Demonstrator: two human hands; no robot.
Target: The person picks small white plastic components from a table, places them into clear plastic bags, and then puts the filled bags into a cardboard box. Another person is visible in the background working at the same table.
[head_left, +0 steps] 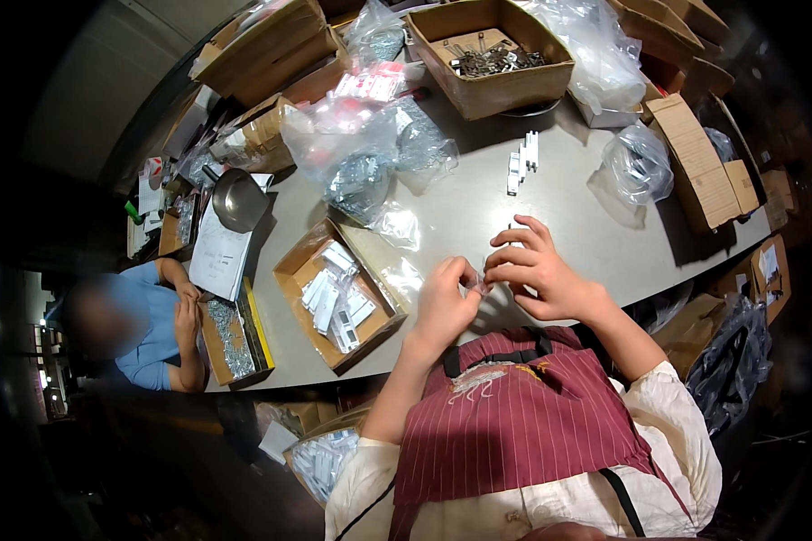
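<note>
Fingers of the left hand (447, 298) pinch clear plastic film (478, 287), right hand (539, 273) spread; bagged white oblong pieces (325, 311) lie boxed, white oblong blocks (514, 169) unbagged.

Below the right hand (539, 270) sits a pale-striped maroon apron (514, 433) with black straps (624, 501) and a white motif (484, 379), worn over a loose cream shirt (675, 410).
</note>
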